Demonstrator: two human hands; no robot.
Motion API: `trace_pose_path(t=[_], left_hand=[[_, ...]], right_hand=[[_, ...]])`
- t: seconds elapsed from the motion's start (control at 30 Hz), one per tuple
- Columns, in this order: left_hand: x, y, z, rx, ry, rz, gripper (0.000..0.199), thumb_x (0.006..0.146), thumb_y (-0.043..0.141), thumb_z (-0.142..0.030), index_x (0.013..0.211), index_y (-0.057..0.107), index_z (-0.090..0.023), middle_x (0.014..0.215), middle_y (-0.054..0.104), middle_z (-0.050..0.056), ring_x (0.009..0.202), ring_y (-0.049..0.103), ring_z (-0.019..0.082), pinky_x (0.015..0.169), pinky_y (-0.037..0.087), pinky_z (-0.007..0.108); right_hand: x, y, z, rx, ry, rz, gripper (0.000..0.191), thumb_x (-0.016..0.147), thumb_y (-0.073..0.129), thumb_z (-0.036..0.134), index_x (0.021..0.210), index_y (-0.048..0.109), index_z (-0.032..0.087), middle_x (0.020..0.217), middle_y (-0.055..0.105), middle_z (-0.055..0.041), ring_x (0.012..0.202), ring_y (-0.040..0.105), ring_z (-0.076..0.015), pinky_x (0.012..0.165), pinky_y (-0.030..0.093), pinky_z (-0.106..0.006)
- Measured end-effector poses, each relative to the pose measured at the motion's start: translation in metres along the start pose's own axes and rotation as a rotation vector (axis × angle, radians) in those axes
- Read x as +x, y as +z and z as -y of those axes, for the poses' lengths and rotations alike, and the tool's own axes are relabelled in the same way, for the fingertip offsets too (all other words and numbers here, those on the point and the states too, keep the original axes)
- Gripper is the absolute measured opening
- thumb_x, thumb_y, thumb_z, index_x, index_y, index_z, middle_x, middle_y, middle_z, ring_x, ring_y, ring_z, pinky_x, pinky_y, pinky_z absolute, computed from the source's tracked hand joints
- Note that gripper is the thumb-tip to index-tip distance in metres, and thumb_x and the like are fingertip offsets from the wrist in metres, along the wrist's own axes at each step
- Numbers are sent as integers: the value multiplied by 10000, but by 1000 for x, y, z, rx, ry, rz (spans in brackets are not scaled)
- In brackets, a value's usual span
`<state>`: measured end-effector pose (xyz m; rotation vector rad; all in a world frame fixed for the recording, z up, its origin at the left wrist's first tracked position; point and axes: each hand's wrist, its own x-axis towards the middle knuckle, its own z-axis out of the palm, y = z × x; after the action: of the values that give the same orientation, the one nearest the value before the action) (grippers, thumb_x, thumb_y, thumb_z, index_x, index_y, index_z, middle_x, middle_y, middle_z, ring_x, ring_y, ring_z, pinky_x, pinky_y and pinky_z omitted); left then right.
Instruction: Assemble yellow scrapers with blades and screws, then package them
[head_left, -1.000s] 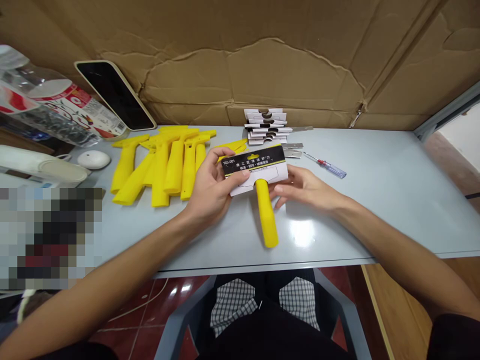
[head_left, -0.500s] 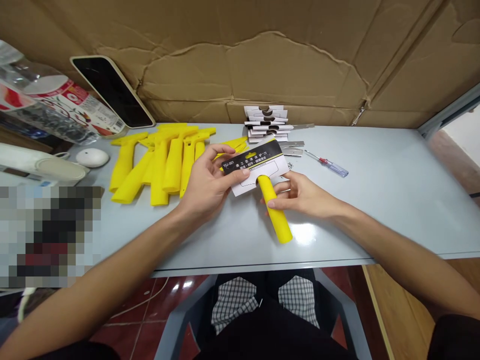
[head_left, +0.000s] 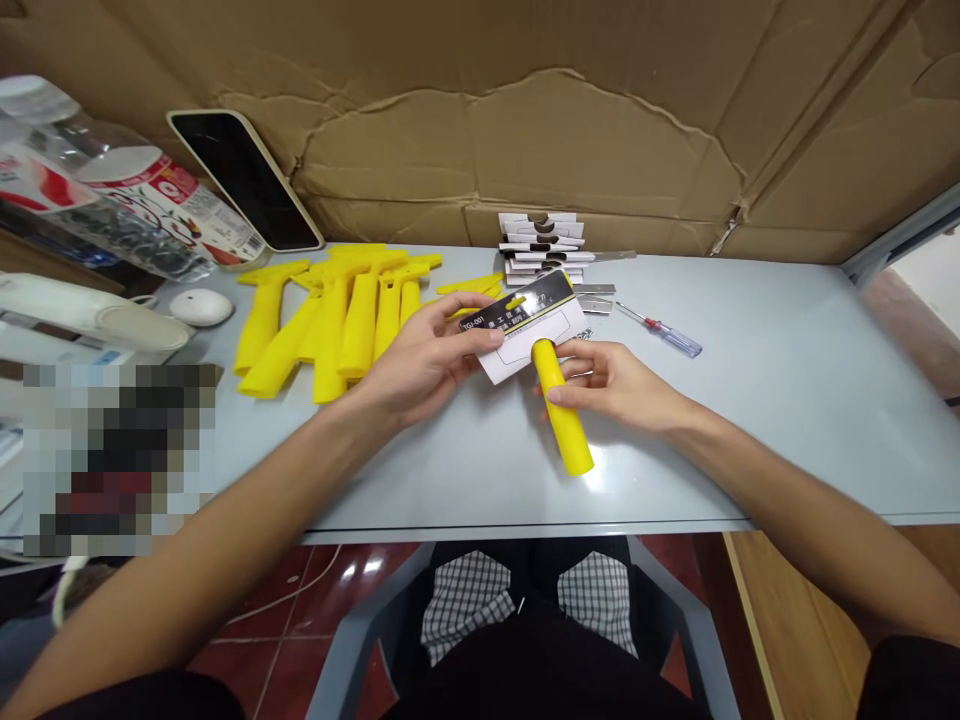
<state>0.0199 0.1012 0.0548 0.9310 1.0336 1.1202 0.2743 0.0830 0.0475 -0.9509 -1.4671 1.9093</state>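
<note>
My left hand [head_left: 435, 360] grips a black-and-white printed header card [head_left: 517, 340] by its left side, thumb on the front and fingers behind. A yellow plastic scraper handle [head_left: 568, 425] comes out through a hole in the card and slants down toward the table's front edge. Around the handle's upper part, my right hand [head_left: 600, 385] is closed, thumb on top and fingers underneath. The handle's head is hidden behind the card. Beyond my right fingertips lie several small metal screws [head_left: 585, 334], partly covered.
Several yellow scraper handles [head_left: 330, 330] are piled to the left. Behind the card stand stacked folded cards [head_left: 541, 240], with metal blades [head_left: 598, 298] beside them. A screwdriver [head_left: 664, 330] lies to the right. Phone [head_left: 247, 180], bottles [head_left: 142, 190] and white mouse [head_left: 201, 307] occupy the left.
The view has shifted slightly. The card is tilted a little more, its right end higher, and the handle appears slightly farther up and right. Both hands keep their hold.
</note>
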Motion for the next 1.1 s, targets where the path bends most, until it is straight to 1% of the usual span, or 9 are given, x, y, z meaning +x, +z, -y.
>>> trace_pose_path(t=[0.2,0.3,0.43,0.5,0.63,0.77,0.87,0.97,1.1], left_hand=[[11,-11,6,-10,141,-53,569,672,1009,-142,1136,693,-237,1104,827,82,1051,818,268,888,708,388],[14,-14,9,15,188,-78,546,681,1002,-167,1115,681,-248,1039,824,61,990,833,270,870,722,409],[13,-14,7,113,260,-96,525,691,1010,-216,1085,665,-252,999,816,50,880,825,251,790,713,399],[12,-14,5,205,314,-94,514,689,1022,-227,1063,670,-244,1010,803,49,892,818,243,785,700,377],[7,-12,2,367,331,-25,535,635,1066,-248,1020,695,-226,1025,776,55,926,806,256,779,688,372],[3,-10,3,465,304,73,478,651,1060,-283,989,728,-220,1035,797,74,950,807,280,803,704,415],[3,-12,5,564,334,142,370,719,1010,-296,988,765,-229,1037,819,76,982,810,288,911,709,476],[6,-17,7,649,358,226,278,791,941,-310,1023,811,-230,1058,834,94,1007,812,292,1004,692,513],[9,-21,11,780,417,238,210,861,846,-285,1066,840,-242,1089,851,92,981,809,274,928,702,447]], right_hand=[[0,1,-1,3,39,28,482,908,944,332,1333,740,235,1076,830,-45,908,837,-239,925,690,-448],[0,1,-2,-42,39,33,463,897,948,333,1303,747,236,1087,813,-42,932,834,-242,933,693,-456],[-2,0,0,-110,26,27,399,838,990,320,1149,764,214,1154,754,-26,860,780,-160,834,681,-356],[-2,1,3,-133,43,28,382,828,998,357,1077,753,200,1082,742,-26,811,744,-150,728,666,-319],[0,1,6,-150,35,-92,386,930,892,509,1077,723,194,994,745,-71,756,726,-195,520,614,-314],[2,-5,7,-135,-67,-304,330,949,877,473,1089,703,230,1041,743,-57,682,674,-162,471,545,-302],[4,-10,8,-166,-81,-342,353,893,930,510,885,716,229,821,672,-12,582,536,-127,456,439,-299],[4,-16,10,-183,-33,-360,488,910,896,569,682,625,233,604,530,14,516,452,-121,458,338,-307],[3,-23,13,-358,43,-369,194,926,860,381,923,746,224,623,594,16,531,486,-149,509,371,-337]])
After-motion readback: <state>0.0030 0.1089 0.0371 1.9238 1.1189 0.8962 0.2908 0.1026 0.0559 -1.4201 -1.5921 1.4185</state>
